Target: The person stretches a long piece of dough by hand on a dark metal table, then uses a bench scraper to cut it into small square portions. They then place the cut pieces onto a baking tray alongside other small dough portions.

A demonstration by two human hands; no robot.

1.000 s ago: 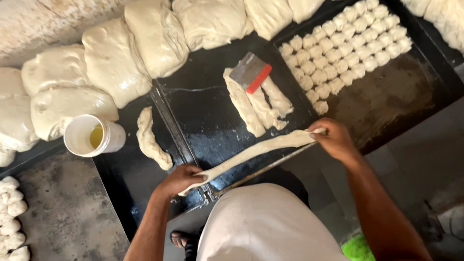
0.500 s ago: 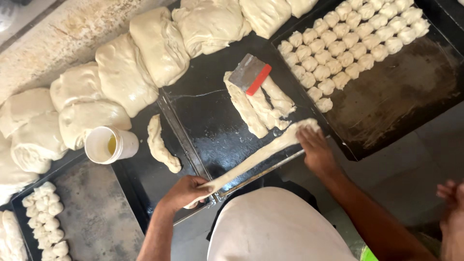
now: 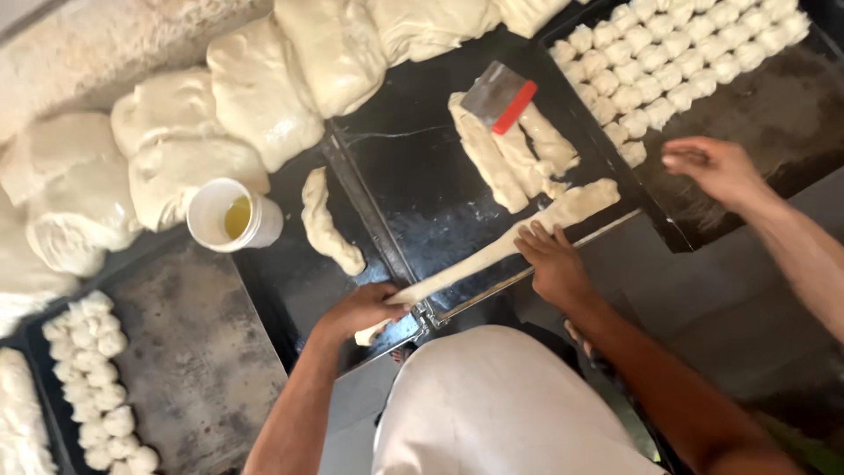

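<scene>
Left hand: your left hand (image 3: 365, 308) is closing around the near end of the long dough rope (image 3: 492, 253), fingers wrapped over it at the front edge of the black tray (image 3: 413, 189).
Right hand: your right hand (image 3: 549, 259) is lying flat and open, fingers spread, pressing down on the rope partway along its length.
Dough rope: it is stretching diagonally across the front of the tray, thin at your left hand and widening to a flat, thick end towards the right, just beside the tray's right rim.
Cut strips: a stack of dough strips (image 3: 510, 154) is lying behind the rope, with a metal scraper with a red handle (image 3: 501, 97) resting on top of them.
Loose piece: a short twisted dough piece (image 3: 327, 224) is sitting on the neighbouring tray to the left, near a white cup of yellow oil (image 3: 230, 215).
Dough mounds: large dough mounds (image 3: 255, 88) are lining the far side of the trays.
Dough balls: rows of small dough balls (image 3: 677, 62) are filling the far right tray (image 3: 782, 123); more are sitting at the lower left.
Other person: another person's hand (image 3: 716, 167) is hovering over that right tray, fingers loosely curled, holding nothing that you can make out.
</scene>
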